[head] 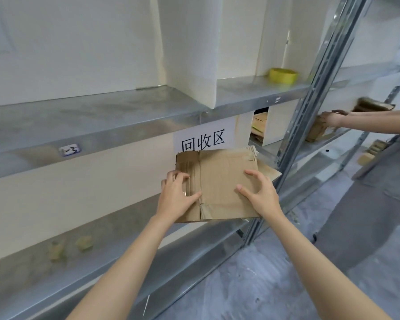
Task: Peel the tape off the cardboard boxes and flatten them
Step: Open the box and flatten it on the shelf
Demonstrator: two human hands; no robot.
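Flattened cardboard box (219, 181), brown, corrugated, creased down left third, held level before galvanised metal shelf (102, 125). Left hand (176, 197) grips box's left edge, fingers curled over rim, thumb flat on top face. Right hand (261, 195) on box's right half, fingers spread apart, tips pressing card. White paper sign (203, 139), black characters, just behind box's far edge. Yellow tape roll (282, 75) on shelf above-right of box. Crumpled tape scraps (84, 243) on lower shelf, below-left of box.
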